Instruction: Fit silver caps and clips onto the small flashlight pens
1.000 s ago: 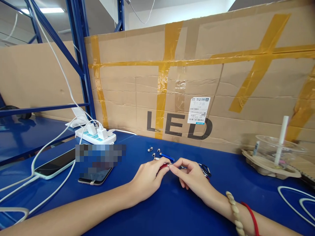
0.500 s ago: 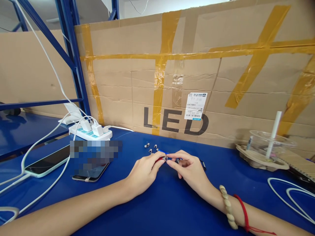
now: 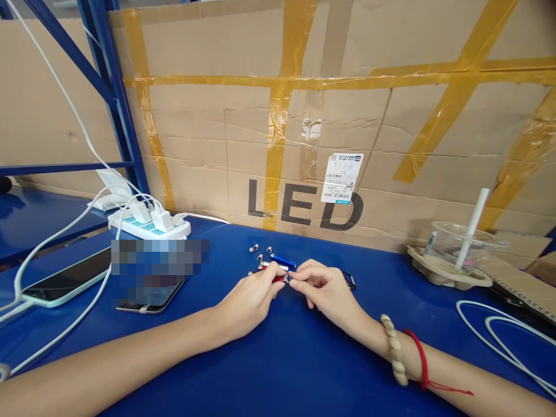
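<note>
Between my two hands, low over the blue worktop (image 3: 304, 359), I am pinching a small red metal cylinder (image 3: 278, 278), and that is where everything is meeting in the head view. My left hand (image 3: 249, 298) is closing its thumb and forefinger around the red body from the left, grip clamped on it. My right hand (image 3: 324, 288) is coming in from the right, its fingertips pressing together at the dark end of the cylinder, so both grips are sharing the one piece; I cannot tell whether the right is holding a separate cap there. The cylinder's long axis is lying roughly left to right, level with the worktop, its dark end pointing toward my right hand, the nearer one to that tip.

Just beyond my fingers, a short blue metal cylinder (image 3: 283, 260) is lying loose, angled the same way, with a few small silver caps (image 3: 259, 252) scattered beside it. Behind my right hand a dark clip (image 3: 348, 280) is resting. Farther left, a white power strip (image 3: 150, 225) and a phone with a pale case (image 3: 65, 282) are sitting well apart from my hands.
</note>
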`<state>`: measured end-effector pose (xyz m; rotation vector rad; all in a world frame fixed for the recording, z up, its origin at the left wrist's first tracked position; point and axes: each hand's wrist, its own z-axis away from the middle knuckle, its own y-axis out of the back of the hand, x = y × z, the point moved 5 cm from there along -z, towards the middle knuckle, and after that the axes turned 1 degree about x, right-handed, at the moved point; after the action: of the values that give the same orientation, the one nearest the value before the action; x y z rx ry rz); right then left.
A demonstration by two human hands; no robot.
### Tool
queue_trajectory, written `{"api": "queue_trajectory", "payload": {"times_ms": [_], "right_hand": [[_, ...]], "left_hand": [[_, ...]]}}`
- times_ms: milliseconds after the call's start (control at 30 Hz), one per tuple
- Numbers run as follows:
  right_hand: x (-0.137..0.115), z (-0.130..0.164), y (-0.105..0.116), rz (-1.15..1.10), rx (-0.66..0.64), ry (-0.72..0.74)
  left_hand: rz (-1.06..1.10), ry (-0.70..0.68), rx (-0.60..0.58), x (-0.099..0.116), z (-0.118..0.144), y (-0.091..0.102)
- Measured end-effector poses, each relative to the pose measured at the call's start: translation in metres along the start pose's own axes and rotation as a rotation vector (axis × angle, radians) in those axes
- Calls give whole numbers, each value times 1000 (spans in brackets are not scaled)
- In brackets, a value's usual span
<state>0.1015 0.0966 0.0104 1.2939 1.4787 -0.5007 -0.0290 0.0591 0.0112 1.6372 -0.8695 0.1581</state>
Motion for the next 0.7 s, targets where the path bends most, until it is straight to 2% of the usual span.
{"api": "queue_trajectory", "payload": {"times_ms": [367, 700], "right_hand": [[-7, 3, 1, 117, -2, 67], [5, 1, -4, 47, -49, -71]], "left_hand": [[-86, -64, 11, 2, 1, 0], [-127, -142, 113, 4, 0, 2]]}}
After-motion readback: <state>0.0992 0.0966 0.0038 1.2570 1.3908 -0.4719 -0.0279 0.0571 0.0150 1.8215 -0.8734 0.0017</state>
